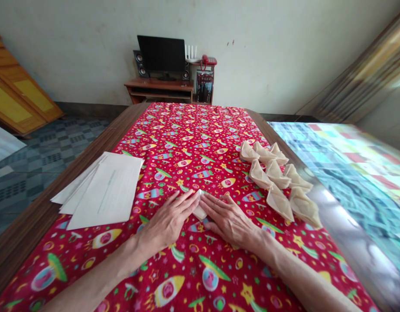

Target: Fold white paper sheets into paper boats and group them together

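A small piece of folded white paper (200, 211) lies on the red patterned cloth in front of me, its pointed tip facing away. My left hand (173, 214) rests flat with its fingertips on the paper's left edge. From the other side, my right hand (227, 219) lays its outstretched fingers on the right edge, thumb apart. The fingers of both hands cover part of the paper. Left of my hands is a fanned stack of white paper sheets (112, 186). Several folded paper shapes (273, 173), cream-coloured and pointed, sit in rows to the right.
The red cloth (193, 268) covers a long dark wooden table (99, 138). Beyond its far end stands a desk (160, 86) with a monitor (162, 54), speakers and a red telephone (208, 60). A bed with a patterned cover (349, 173) is at the right, a wooden cabinet (21, 91) at the left.
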A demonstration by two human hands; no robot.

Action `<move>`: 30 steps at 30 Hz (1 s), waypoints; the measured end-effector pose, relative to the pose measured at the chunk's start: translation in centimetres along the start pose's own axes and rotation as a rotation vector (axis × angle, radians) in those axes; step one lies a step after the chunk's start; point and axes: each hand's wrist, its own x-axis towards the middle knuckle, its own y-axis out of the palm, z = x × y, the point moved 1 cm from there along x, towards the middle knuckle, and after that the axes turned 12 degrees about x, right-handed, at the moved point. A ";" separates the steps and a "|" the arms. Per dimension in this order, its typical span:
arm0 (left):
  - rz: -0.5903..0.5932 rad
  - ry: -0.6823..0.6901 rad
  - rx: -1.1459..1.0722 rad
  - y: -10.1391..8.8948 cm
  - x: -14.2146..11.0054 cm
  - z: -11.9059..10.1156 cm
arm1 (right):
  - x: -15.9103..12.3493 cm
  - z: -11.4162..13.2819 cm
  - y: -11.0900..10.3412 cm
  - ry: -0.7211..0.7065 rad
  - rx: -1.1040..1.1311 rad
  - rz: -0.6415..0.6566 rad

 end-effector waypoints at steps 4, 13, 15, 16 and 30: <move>0.028 0.014 -0.016 0.3 0.9 0.4 | 0.5 -0.1 0.1 -0.033 0.007 -0.039; 0.039 0.042 0.037 0.0 1.7 0.8 | 0.7 -0.8 0.8 -0.013 0.000 -0.113; 0.037 0.045 0.050 -0.2 1.6 0.7 | 0.5 -0.9 0.7 -0.015 -0.003 -0.125; 0.039 0.046 0.055 -0.3 1.6 0.7 | 0.3 -0.9 0.6 -0.015 -0.006 -0.127; 0.102 0.062 0.080 -1.2 -1.5 1.5 | -2.1 -1.1 -0.5 -0.008 -0.002 -0.161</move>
